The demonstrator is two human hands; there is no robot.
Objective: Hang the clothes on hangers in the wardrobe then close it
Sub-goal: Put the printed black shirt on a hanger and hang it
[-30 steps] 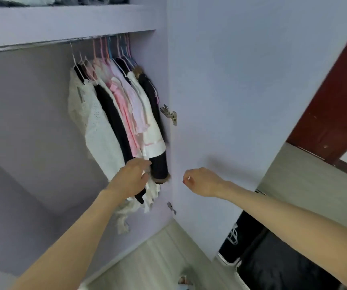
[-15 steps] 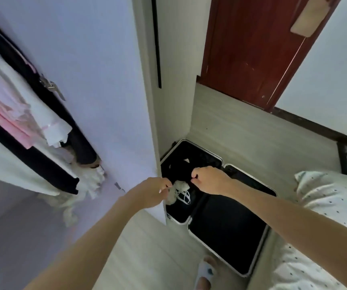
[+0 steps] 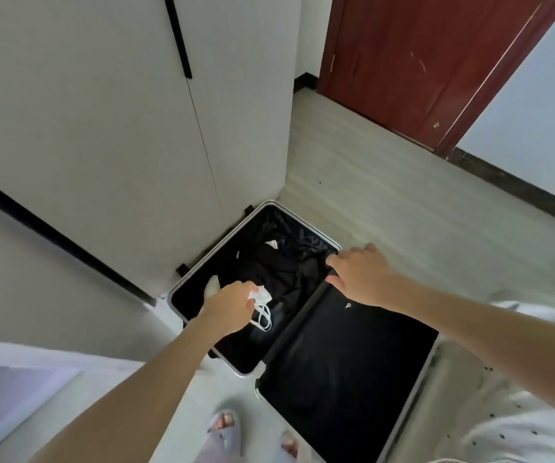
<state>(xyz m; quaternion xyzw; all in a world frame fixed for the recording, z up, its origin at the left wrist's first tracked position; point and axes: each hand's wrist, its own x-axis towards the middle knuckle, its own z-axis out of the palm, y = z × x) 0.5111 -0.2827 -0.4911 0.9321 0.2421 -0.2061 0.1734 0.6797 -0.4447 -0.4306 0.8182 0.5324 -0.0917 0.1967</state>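
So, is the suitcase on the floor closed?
No, the suitcase lies open flat, with dark clothes showing in its far half.

No writing, brand, number or sign can be read anywhere here. Just past the right hand [image 3: 363,274], a small white tag [image 3: 272,243] lies on the dark clothes in the open suitcase [image 3: 316,235], but it shows no legible marks. Below that hand, a tiny pale emblem [image 3: 348,305] sits on the suitcase's black lining, too small to make out.
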